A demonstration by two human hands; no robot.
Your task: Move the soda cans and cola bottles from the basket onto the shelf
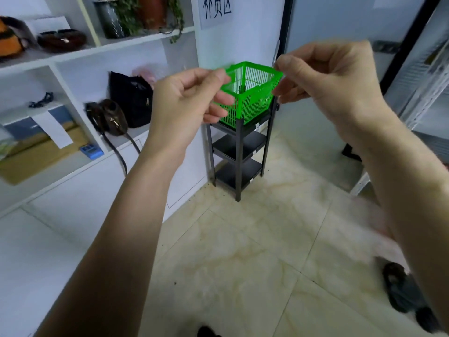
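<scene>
A small green plastic basket (252, 98) is held in the air in front of me, just above the top of a small black three-tier shelf (239, 152). My left hand (184, 103) pinches the basket's left rim. My right hand (330, 79) pinches its right rim. Through the slatted walls the basket looks empty apart from a small dark shape I cannot make out. No soda cans or cola bottles are visible anywhere.
A white wall unit (73, 57) on the left holds bags, a bowl, plants and boxes. A glass-door cabinet (427, 76) stands at the right. The floor is pale tile (243, 251). Dark shoes (403, 293) lie at lower right.
</scene>
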